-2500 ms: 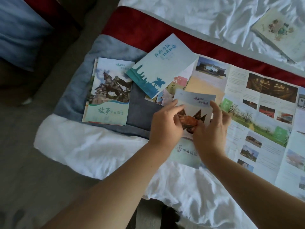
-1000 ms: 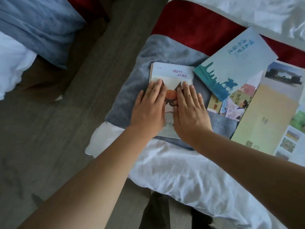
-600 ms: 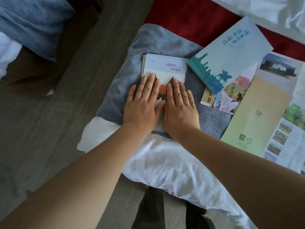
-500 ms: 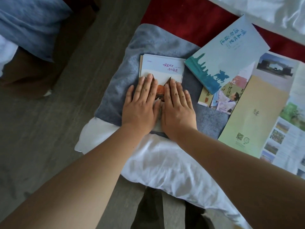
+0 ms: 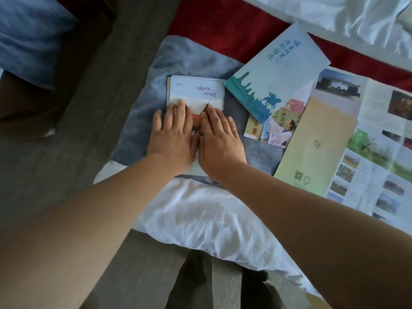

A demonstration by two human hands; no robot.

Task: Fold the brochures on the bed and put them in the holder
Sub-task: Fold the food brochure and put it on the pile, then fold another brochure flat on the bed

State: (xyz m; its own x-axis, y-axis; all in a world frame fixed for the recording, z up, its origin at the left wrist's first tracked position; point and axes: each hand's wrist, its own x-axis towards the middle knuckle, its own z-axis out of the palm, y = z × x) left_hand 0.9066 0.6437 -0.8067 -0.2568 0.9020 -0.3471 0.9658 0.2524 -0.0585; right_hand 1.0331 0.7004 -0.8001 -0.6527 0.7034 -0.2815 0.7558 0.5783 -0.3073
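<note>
Both hands are flat on the folded brochure (image 5: 196, 91), side by side.
- Left hand (image 5: 171, 139): fingers (image 5: 178, 112) straight and close together, palm down, pressing the left half. It grips nothing. The outermost finger lies off the brochure's left edge, on the grey blanket (image 5: 189, 56).
- Right hand (image 5: 219, 141): same pose, fingers straight, pressing the right half and holding nothing.
- The folded brochure sits on the blanket near the bed's (image 5: 345, 14) left corner, close to the near edge. Only its top strip (purple script on pale blue) shows past the fingertips. More sheet edges peek out along its left side, so it looks like a stack.
- A teal brochure (image 5: 278, 70) lies tilted just to the right, overlapping a small brochure (image 5: 276, 130) printed with a figure.
- Further right, a big unfolded brochure (image 5: 379, 141) is spread toward the bed's right edge, with one yellow panel (image 5: 318, 141) folded over.
- A white sheet (image 5: 200, 215) hangs over the near edge and a red runner (image 5: 223, 23) lies behind the blanket. Floor (image 5: 66, 175) shows to the left.
</note>
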